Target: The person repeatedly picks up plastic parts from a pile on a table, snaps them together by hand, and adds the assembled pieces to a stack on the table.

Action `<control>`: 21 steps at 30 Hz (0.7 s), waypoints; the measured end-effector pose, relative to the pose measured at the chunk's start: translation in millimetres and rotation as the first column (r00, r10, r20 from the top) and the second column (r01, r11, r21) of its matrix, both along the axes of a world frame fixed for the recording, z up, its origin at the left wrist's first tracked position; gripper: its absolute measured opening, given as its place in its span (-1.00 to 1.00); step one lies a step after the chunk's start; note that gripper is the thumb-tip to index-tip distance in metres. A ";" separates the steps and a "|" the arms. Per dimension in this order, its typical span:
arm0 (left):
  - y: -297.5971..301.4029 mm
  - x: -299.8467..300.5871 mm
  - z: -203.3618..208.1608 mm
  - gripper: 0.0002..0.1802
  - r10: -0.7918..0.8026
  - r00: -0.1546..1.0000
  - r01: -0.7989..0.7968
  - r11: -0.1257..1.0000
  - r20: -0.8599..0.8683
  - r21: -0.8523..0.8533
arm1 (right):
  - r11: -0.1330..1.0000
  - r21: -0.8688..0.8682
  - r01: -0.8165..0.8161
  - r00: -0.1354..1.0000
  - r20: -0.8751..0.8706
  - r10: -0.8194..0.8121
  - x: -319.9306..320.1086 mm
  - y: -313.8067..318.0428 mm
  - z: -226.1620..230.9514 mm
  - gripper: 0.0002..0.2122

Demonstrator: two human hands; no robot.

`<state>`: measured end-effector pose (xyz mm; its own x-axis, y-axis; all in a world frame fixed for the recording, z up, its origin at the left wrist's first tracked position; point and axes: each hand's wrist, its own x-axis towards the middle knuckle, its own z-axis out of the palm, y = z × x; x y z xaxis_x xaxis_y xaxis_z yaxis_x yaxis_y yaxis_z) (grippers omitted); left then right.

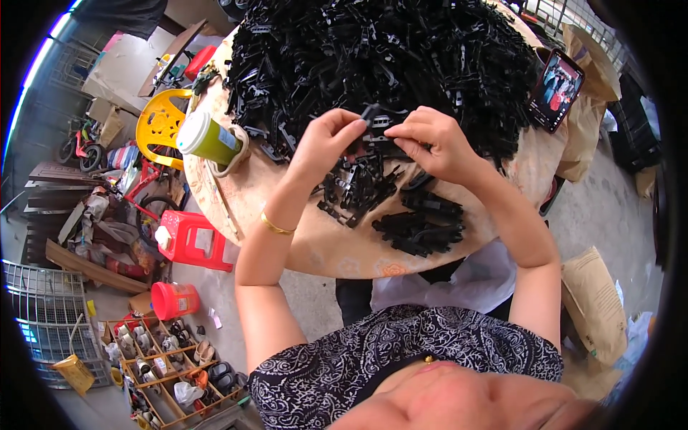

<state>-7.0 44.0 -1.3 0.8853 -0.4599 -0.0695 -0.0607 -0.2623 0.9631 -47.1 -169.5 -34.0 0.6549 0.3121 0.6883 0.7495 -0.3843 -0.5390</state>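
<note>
My left hand [322, 143] pinches a small black plastic part [370, 112] between thumb and fingertips, above the near edge of a big heap of black plastic parts [380, 57]. Close by on the right, my right hand [438, 145] has its thumb and forefinger pressed together; whatever is between them is too small to make out. Below the hands lies a loose cluster of black parts [355, 190]. To its right, a more orderly batch of black parts [423, 228] rests near the table's front edge.
The round table [322, 251] has a pale patterned cover. A green cup with a white lid [215, 140] stands at its left, a lit phone [557, 89] at its right. Beside the table are a red stool [192, 240], a yellow chair [161, 129] and a paper sack [593, 304].
</note>
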 end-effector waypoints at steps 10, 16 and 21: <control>-8.3 -19.7 -9.9 -0.67 -0.013 0.961 -0.018 0.994 0.275 0.110 | 0.995 -0.060 0.080 0.996 0.050 -0.077 -0.3 0.6 -0.1 -0.87; -12.3 -31.8 -1.0 -0.67 -0.093 0.862 -0.056 0.960 0.498 0.276 | 0.986 -0.005 0.167 0.970 0.181 -0.163 0.3 3.4 6.4 -0.67; -11.6 -31.1 -7.7 -0.71 -0.144 0.722 -0.042 0.967 0.676 0.251 | 0.998 -0.043 -0.037 0.980 -0.197 0.028 0.3 -4.4 0.3 -0.66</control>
<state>-38.1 32.4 -9.0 0.7069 -0.5577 0.4351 -0.6974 -0.4470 0.5601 -46.8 -173.9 -33.6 0.7647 0.3635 0.5321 0.6436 -0.3897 -0.6588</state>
